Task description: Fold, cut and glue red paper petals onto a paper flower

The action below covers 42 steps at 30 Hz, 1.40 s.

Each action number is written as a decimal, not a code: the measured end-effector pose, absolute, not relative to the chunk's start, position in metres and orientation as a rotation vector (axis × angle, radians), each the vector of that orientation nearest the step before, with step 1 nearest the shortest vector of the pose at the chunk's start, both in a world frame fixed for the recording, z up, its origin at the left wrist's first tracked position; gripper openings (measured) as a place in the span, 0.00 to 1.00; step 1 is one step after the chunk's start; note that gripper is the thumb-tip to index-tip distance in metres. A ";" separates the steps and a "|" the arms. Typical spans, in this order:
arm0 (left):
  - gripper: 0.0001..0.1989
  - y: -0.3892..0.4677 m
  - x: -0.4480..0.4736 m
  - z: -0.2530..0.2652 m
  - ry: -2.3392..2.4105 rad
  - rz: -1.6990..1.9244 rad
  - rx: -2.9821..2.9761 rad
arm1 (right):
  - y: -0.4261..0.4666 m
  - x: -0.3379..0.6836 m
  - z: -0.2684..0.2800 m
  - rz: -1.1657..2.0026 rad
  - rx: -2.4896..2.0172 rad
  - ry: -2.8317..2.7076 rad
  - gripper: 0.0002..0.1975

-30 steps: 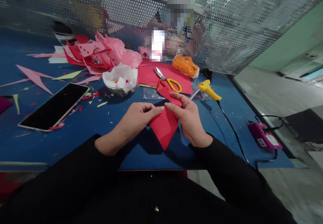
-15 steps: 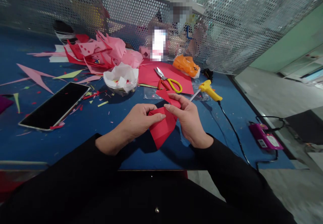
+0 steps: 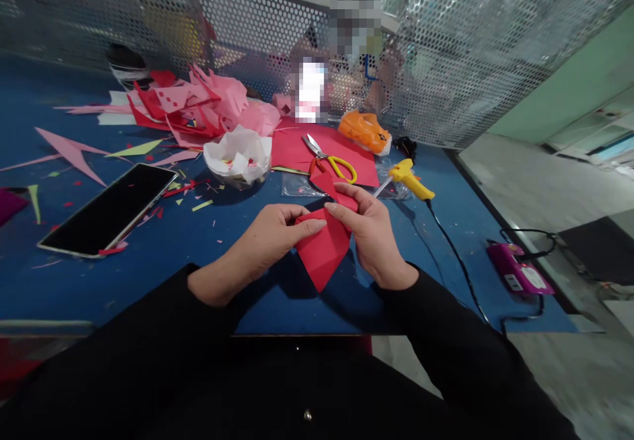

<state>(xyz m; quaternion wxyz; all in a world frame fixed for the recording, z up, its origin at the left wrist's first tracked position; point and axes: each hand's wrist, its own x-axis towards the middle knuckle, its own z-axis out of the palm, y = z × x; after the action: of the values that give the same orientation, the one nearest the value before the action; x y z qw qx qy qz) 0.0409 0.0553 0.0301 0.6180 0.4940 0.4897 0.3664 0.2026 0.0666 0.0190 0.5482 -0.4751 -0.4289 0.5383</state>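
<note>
A piece of folded red paper point(image 3: 324, 252) is held between my two hands above the front of the blue table. My left hand point(image 3: 277, 232) pinches its left edge, thumb on top and fingers behind. On the right side, my right hand point(image 3: 366, 228) grips it with the thumb on the face and the fingers curled around its upper part. One corner of the paper points down toward me, and a narrower flap sticks up past the right fingers. Just beyond the hands lie scissors point(image 3: 341, 168) with yellow and red handles, on red sheets point(image 3: 292, 146).
A yellow glue gun point(image 3: 409, 177) lies at right, its cord near a purple power box point(image 3: 520, 268). At left are a phone point(image 3: 106, 212), paper scraps point(image 3: 72, 152) and a paper-lined bowl point(image 3: 238, 156). An orange packet point(image 3: 365, 133) sits before the perforated metal screen point(image 3: 267, 17).
The red paper has turned slightly in my hands, its lower corner shifting to the right. Both hands keep their hold and have barely moved.
</note>
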 end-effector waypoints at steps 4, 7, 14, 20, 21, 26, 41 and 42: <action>0.12 0.055 0.041 0.030 1.142 0.833 1.175 | 0.066 0.203 0.019 1.266 -1.138 -1.029 0.23; 0.12 0.055 0.040 0.030 1.146 0.841 1.201 | 0.065 0.203 0.019 1.280 -1.128 -1.035 0.23; 0.14 0.055 0.041 0.029 1.155 0.850 1.213 | 0.066 0.202 0.018 1.278 -1.137 -1.046 0.23; 0.15 0.055 0.041 0.030 1.128 0.852 1.134 | 0.067 0.204 0.018 1.252 -1.144 -1.028 0.23; 0.15 0.055 0.041 0.030 1.130 0.854 1.139 | 0.068 0.204 0.018 1.250 -1.144 -1.028 0.23; 0.14 0.055 0.039 0.028 1.141 0.853 1.167 | 0.069 0.204 0.017 1.261 -1.136 -1.027 0.23; 0.13 0.052 0.039 0.027 1.099 0.844 1.141 | 0.069 0.203 0.022 1.317 -1.130 -0.988 0.23; 0.14 0.051 0.039 0.028 1.104 0.839 1.134 | 0.069 0.204 0.022 1.316 -1.140 -0.993 0.23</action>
<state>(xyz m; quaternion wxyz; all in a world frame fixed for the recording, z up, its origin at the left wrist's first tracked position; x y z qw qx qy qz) 0.0393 0.0506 0.0279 0.6250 0.4944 0.4810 0.3655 0.2036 0.0693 0.0221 0.5382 -0.4794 -0.4176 0.5533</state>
